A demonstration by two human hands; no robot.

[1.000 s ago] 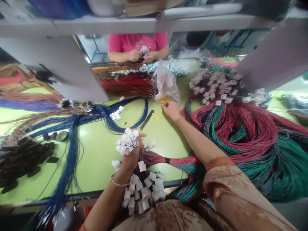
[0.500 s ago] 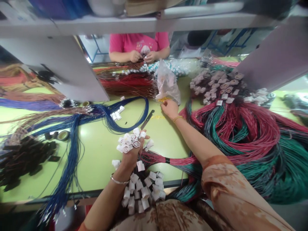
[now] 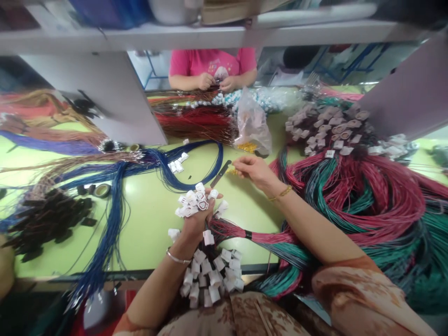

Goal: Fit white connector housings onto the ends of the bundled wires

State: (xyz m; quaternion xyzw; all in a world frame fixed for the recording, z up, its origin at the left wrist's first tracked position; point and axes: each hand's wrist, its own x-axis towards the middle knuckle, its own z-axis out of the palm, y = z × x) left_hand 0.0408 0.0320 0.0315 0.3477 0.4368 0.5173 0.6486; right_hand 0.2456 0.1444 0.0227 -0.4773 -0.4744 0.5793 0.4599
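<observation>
Your left hand (image 3: 199, 223) was closed round a bunch of white connectors (image 3: 191, 202), faces up, apparently to keep their sockets in view. Your right hand (image 3: 257, 172) had its fingertips together by the yellow bits (image 3: 230, 171); cannot tell if any was pinched. Black tape (image 3: 248, 234) bound the wires (image 3: 231, 228), likely against spreading. Beyond, the bag (image 3: 252, 119) stood within easy reach.

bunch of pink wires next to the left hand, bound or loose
Bound: a black band wraps around the bunch of pink wires, just right of the left hand.
</observation>
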